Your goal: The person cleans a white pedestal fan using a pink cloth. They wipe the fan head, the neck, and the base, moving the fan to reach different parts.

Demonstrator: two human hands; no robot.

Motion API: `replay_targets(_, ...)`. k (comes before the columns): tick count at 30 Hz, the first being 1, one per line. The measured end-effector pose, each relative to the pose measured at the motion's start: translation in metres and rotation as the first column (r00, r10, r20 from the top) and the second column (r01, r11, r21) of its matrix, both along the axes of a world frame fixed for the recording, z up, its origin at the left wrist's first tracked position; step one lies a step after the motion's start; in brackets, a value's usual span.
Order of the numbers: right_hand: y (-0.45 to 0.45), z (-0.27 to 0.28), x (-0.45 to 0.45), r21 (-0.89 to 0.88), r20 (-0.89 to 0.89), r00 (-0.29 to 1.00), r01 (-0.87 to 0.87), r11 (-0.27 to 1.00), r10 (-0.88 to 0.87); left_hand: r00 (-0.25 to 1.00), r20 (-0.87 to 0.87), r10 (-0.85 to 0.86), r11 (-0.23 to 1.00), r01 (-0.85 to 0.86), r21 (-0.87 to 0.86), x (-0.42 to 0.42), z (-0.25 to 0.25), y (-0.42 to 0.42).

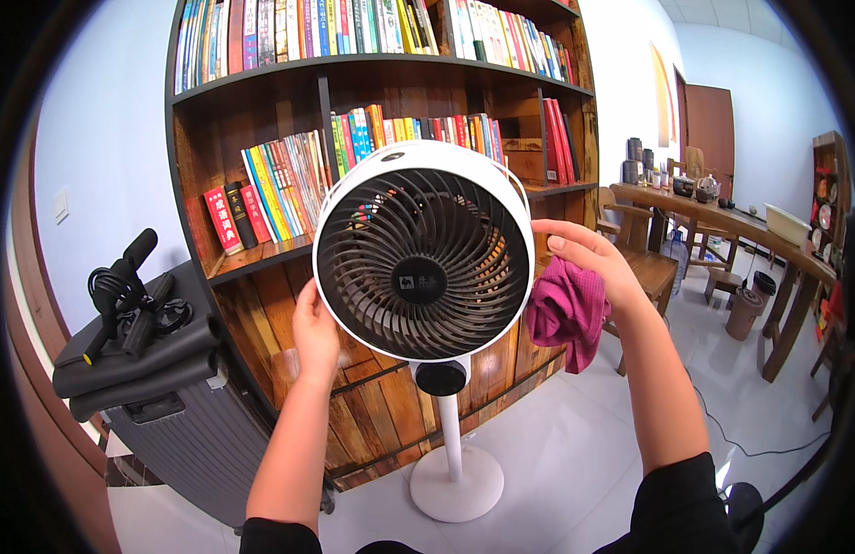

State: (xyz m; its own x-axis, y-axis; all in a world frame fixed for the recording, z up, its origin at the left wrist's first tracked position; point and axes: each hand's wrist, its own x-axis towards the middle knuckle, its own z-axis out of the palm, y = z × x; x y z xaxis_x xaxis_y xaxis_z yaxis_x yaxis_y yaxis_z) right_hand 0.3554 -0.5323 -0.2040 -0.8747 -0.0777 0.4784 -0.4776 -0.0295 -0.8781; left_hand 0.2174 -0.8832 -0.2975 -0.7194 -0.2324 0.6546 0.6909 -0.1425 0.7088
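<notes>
In front of me stands a white pedestal fan, its round head (pixel 422 154) fitted with a black spiral grille (pixel 372 305). My left hand (pixel 315 332) grips the left side of the fan's white housing, with the fingertips hidden behind it. At the right side, my right hand (pixel 597 260) holds a crumpled magenta cloth (pixel 567 311), and its extended fingers reach the housing rim. Below the head are a black round control panel (pixel 440 377), a white pole (pixel 450 436) and a round white base (pixel 457 502) on the floor.
A wooden bookcase (pixel 393 415) with rows of books stands close behind the fan. To the left, a grey suitcase (pixel 192 450) carries black gear (pixel 126 298). At right are a wooden chair (pixel 642 270), a long wooden table (pixel 732 218) and a floor cable (pixel 732 443).
</notes>
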Motion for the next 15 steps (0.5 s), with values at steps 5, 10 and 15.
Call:
replay_targets(5, 0.000, -0.033, 0.007, -0.083, 0.046, 0.998, 0.054, 0.995, -0.051, 0.995, 0.103, 0.010, 0.998, -0.004, -0.058, 0.004, -0.047, 0.013)
replay_targets(10, 0.016, -0.080, 0.005, -0.105, 0.147, 0.988, 0.058, 0.993, -0.043, 0.993, 0.113, 0.018, 0.996, -0.008, -0.089, 0.007, -0.097, 0.028)
replay_targets(15, 0.025, -0.132, 0.004, -0.161, 0.277, 0.961, 0.039, 0.986, 0.007, 0.992, 0.122, 0.043, 0.950, -0.002, -0.313, 0.006, -0.144, 0.034)
